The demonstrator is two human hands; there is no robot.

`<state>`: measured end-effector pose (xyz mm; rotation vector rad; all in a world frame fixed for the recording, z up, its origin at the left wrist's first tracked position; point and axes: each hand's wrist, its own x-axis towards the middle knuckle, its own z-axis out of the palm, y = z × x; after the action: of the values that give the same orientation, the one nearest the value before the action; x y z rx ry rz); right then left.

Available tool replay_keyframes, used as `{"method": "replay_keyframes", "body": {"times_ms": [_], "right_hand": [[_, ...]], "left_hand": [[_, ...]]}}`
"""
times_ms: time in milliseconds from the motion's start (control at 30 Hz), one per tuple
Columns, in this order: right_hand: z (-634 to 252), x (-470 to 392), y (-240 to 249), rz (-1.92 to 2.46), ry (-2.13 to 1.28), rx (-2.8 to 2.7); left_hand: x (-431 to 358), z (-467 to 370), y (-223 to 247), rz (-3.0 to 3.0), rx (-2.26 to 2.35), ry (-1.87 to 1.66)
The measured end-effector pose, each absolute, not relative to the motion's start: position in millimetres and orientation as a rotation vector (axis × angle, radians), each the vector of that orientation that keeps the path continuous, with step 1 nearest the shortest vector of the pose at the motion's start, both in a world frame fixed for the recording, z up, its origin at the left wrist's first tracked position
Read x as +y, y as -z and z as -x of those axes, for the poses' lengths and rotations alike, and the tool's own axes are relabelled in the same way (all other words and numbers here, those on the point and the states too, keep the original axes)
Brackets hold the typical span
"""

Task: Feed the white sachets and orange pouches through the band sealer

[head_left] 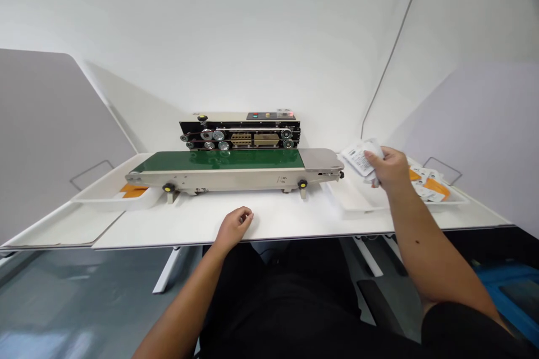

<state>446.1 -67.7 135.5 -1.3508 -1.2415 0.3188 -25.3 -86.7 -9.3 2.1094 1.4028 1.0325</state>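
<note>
My right hand is closed on a few white printed packets, held above the right-hand white tray. My left hand rests near the table's front edge with its fingers curled together; whether anything is inside them is hidden. Between and behind the hands stands a band sealing machine with a green conveyor belt. Its rollers and belts face me, and a small red light glows on its control panel.
More white and orange packets lie in the right tray. At the left end of the machine, another white tray holds orange packets. A pale wall rises behind the white table, with grey panels at both sides.
</note>
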Motion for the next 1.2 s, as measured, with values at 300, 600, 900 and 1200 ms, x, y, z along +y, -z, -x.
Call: {"method": "replay_keyframes", "body": {"times_ms": [300,600,900,1200], "right_hand": [[-235,-110,-51,0.846,0.131,-2.224],[-179,-61,22,0.92,0.301,-2.274],[-194,-81,6,1.035,0.093,-2.204],[-214,-88,23,1.269,-0.015,-2.325]], "left_hand": [[-96,36,-4,-2.084,0.892,-1.03],[-83,33,4,-2.001,1.176,-0.991],[-78,29,13,-2.045,1.388,-1.131],[-65,27,24,-2.12,1.494,-1.076]]}}
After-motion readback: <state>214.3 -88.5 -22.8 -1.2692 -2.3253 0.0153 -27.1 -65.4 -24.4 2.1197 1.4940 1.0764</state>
